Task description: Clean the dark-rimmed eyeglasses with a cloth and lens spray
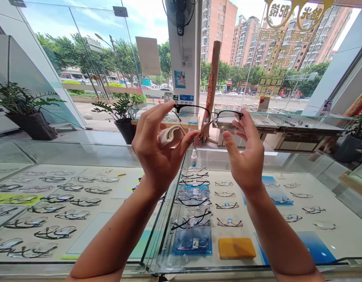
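A pair of eyeglasses (209,114) with dark upper rims is raised in front of me, above the glass counter. My left hand (156,150) is closed on its left end, with the fingertips at the upper corner and the thumb under the lens. A folded pale cloth (171,136) is also tucked in that hand, between fingers and palm. At the other end, my right hand (248,154) grips the frame's corner with its fingers, the thumb held apart below. Beneath the hands stands a small white bottle (193,158) at the counter's far side.
Glass display counters (157,235) in front of me hold several rows of spectacles (195,199). A mustard-yellow case (236,248) lies near the front edge. Beyond are potted plants (123,113), a wooden post (213,78), a wall fan (179,13) and large windows.
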The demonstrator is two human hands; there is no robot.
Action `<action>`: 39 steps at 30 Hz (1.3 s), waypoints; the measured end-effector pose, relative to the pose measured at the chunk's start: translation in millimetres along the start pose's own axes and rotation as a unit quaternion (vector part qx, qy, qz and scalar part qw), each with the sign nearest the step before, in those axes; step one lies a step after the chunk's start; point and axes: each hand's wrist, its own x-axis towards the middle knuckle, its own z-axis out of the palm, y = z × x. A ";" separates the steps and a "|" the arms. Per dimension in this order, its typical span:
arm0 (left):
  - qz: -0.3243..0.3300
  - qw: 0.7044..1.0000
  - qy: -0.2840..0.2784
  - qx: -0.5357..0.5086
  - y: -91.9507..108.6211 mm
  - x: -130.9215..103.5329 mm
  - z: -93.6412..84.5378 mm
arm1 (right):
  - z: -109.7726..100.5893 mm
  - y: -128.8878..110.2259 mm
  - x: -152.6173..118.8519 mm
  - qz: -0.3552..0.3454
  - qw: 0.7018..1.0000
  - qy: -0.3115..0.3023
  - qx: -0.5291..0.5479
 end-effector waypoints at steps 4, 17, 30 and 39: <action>-0.025 1.000 0.008 -0.015 6.3 -1.3 4.3 | 0.2 -1.1 -0.3 -0.044 0.998 0.047 -0.022; -0.033 0.998 0.007 -0.061 -5.1 -7.0 11.0 | 0.3 -16.4 -4.6 -0.035 0.998 0.044 0.007; 0.026 0.996 0.068 -0.046 -18.4 -10.2 18.5 | -8.2 -18.6 4.1 0.130 0.968 0.032 0.212; -0.049 0.996 -0.001 -0.068 -18.5 -8.3 18.5 | -10.9 -13.4 12.0 0.178 0.945 0.053 0.270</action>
